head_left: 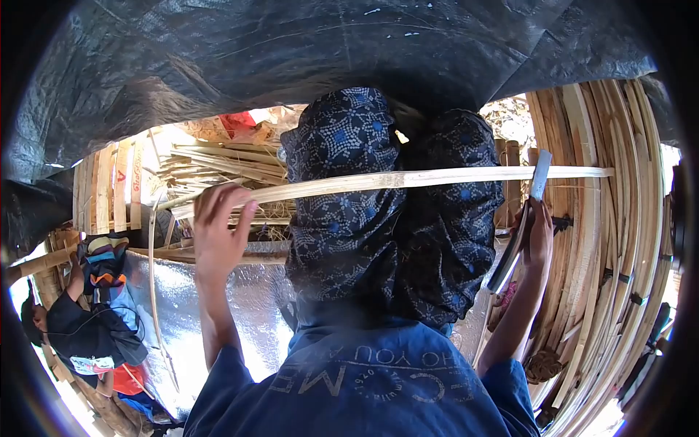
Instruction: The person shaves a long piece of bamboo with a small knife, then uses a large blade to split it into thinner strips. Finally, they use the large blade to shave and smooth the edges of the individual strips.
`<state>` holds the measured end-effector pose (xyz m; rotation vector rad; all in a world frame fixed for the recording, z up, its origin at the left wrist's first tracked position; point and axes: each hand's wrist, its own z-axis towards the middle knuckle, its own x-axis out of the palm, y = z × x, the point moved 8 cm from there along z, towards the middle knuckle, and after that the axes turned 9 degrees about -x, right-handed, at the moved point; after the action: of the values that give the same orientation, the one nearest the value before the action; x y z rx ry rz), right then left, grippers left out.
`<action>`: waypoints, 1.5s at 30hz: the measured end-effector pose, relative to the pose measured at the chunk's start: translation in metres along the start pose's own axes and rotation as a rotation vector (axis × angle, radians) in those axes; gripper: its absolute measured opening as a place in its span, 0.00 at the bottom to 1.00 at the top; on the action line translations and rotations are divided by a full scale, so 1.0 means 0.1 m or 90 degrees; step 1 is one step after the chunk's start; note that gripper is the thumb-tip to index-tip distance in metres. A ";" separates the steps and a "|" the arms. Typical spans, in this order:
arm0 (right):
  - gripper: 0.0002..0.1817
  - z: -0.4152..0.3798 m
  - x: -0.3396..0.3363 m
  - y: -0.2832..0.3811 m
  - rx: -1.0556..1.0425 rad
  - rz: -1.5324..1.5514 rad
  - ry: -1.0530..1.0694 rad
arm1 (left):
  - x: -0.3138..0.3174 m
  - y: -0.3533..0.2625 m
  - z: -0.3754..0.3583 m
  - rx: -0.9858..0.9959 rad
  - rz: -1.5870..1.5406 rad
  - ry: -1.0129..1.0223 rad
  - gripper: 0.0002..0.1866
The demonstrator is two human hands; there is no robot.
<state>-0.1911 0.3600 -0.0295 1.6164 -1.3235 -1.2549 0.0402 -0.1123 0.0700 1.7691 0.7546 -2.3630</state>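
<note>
A long, pale split strip of bamboo or wood [349, 185] lies crosswise over my knees, which are in dark patterned trousers [342, 240]. At its left end my left hand [220, 227] closes around the strip, fingers above and thumb below. My right hand [537, 227] is wrapped around a knife [541, 173]. The knife's silver blade points up and crosses the strip close to its right end. A long dark handle [508, 258] runs down beside my right wrist.
Long wooden slats [582, 291] are stacked along the right. Thin split strips [226, 164] pile up at the back left, and a black plastic sheet [291, 51] hangs overhead. Another person [91, 324] is at the far left, beyond a shiny silver surface [193, 306].
</note>
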 end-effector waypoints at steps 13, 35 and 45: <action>0.14 -0.50 0.14 0.15 0.032 0.368 -0.005 | 0.60 -0.68 0.33 -0.003 -0.234 0.179 0.12; 0.14 -0.58 0.22 0.22 0.015 0.669 0.197 | 0.53 -0.65 -0.11 -0.116 -0.227 0.197 0.13; 0.28 -0.78 -0.09 0.72 -0.210 0.957 0.242 | 0.60 -0.84 0.08 -0.249 -0.376 0.115 0.20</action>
<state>-0.1384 0.3461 0.0618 0.2718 -1.4170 -0.1651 -0.0162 -0.0294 0.0437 1.7669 1.8382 -2.1318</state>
